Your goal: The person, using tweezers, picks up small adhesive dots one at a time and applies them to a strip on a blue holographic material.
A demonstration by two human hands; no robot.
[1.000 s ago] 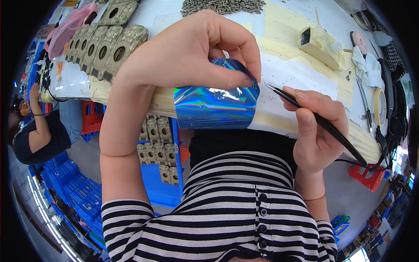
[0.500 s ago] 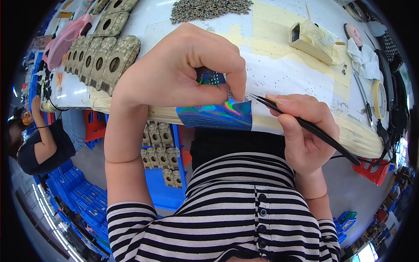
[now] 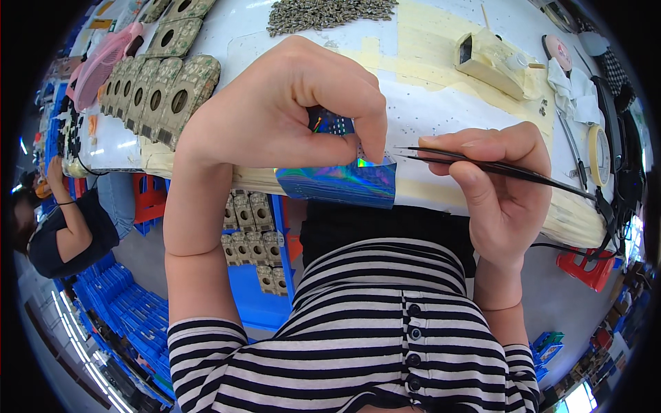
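My left hand is bent over a shiny blue iridescent sheet, which hangs over the table's front edge. Thumb and forefinger are pinched together by the sheet's upper edge; whatever sits between them is hidden. Through the loop of those fingers shows a dark part of the sheet with rows of small pale squares. Black tweezers are gripped in my right hand, to the right of the sheet. Their points are slightly apart and aimed left toward my left fingertips, with nothing visible between them.
White paper strewn with tiny specks covers the table beyond my hands. Camouflage-patterned cases with round holes stand at left, beside a pink fan. Small metal parts are heaped at the back; a tape-wrapped box and tape roll lie right.
My right hand has shifted a little right, and the tweezers have swung from a steep slant to nearly level. My left hand and the sheet are almost unmoved.
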